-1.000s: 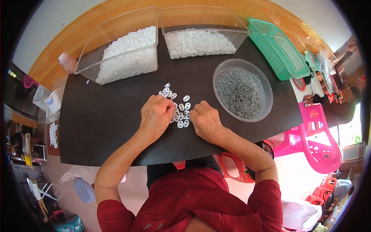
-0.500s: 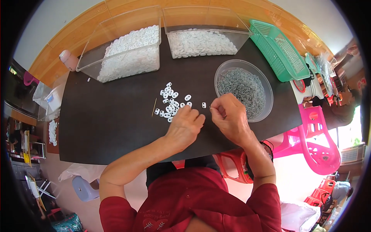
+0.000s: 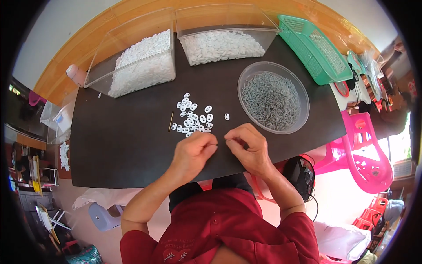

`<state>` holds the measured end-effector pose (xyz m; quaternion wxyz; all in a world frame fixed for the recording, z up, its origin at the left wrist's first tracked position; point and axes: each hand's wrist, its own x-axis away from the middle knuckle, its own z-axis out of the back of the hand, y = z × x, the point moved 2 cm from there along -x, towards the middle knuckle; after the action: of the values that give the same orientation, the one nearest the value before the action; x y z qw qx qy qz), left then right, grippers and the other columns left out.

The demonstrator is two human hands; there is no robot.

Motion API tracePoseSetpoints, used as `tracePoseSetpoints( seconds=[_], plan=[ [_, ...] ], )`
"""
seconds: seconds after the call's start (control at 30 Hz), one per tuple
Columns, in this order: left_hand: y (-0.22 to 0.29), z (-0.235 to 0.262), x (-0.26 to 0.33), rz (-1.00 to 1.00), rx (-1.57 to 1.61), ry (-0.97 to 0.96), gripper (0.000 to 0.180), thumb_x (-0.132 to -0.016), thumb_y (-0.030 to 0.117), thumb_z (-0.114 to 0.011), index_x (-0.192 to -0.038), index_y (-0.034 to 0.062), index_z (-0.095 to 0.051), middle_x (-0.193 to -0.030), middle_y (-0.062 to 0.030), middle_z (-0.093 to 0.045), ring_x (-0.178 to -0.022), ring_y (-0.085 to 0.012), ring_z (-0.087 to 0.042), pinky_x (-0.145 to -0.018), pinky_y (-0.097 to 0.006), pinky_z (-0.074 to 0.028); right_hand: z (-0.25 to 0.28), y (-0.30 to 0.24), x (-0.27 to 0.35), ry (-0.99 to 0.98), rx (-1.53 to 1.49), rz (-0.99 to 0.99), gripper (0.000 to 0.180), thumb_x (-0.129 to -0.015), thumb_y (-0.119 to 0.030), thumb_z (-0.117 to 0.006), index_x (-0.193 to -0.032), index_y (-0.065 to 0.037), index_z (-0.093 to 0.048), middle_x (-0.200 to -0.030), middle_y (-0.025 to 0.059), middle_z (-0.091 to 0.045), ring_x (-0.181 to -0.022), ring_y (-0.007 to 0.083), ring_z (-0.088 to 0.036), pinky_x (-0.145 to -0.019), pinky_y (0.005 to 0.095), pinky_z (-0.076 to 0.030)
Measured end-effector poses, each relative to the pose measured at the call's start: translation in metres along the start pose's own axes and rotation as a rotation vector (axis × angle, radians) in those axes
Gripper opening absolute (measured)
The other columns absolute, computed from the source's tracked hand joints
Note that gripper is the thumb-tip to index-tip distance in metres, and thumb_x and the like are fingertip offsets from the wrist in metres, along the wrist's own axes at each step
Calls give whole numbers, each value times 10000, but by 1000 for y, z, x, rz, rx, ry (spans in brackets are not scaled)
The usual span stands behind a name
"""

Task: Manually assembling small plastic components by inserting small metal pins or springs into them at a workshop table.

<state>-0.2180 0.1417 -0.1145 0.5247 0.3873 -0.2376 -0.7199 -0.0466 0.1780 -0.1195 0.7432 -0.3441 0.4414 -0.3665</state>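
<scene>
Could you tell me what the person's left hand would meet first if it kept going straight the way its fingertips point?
The left hand points right, toward the right hand. It would probably meet the right hand's fingertips first, since they are almost touching; depth is hard to judge.

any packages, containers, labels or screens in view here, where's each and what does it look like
Clear plastic bin, far left of table: rectangular, holds white pieces.
Second clear bin, far middle: rectangular, white pieces.
Clear round bowl, right: grey metal bits.
Green basket, far right: rectangular, mesh.
No readable labels or screens.
</scene>
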Motion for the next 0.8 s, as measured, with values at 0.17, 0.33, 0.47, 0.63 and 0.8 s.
tracePoseSetpoints(
  seconds=[0.17,0.33,0.47,0.63,0.8],
  plan=[
    [-13,14,19,95,259,93,126,-799,-3,-681,-917,28,-648,-792,-13,-572,-686,-106,-542,-630,-238,-445,-33,-6,7,-8,-156,-69,135,-773,47,-645,-889,-23,-651,-822,35,-568,-677,77,-518,-589,213,-411],
    [-21,12,37,315,581,130,185,-870,95,-666,-1016,9,-594,-853,-4,-585,-742,-68,-527,-690,-186,-444,-59,-6,18,35,-361,-154,132,-831,59,-618,-943,-9,-633,-856,5,-563,-741,54,-528,-649,199,-427],
    [-23,12,45,380,767,193,167,-890,123,-648,-965,-1,-567,-838,-15,-590,-721,-70,-539,-646,-201,-457,-71,-12,22,67,-459,-193,142,-852,76,-601,-973,4,-621,-886,20,-577,-786,64,-553,-709,194,-449],
    [-22,18,51,447,921,185,140,-892,112,-635,-912,-10,-570,-815,-28,-595,-694,-78,-540,-613,-209,-458,-74,-13,20,54,-543,-202,130,-828,60,-627,-936,-10,-641,-862,17,-578,-745,62,-538,-658,205,-436],
    [-26,24,54,456,880,175,121,-887,78,-624,-944,-26,-598,-814,-42,-605,-676,-80,-535,-603,-212,-458,-73,-11,18,-15,-504,-203,103,-808,35,-652,-892,-24,-661,-827,10,-568,-701,57,-505,-611,210,-408]
  ],
)
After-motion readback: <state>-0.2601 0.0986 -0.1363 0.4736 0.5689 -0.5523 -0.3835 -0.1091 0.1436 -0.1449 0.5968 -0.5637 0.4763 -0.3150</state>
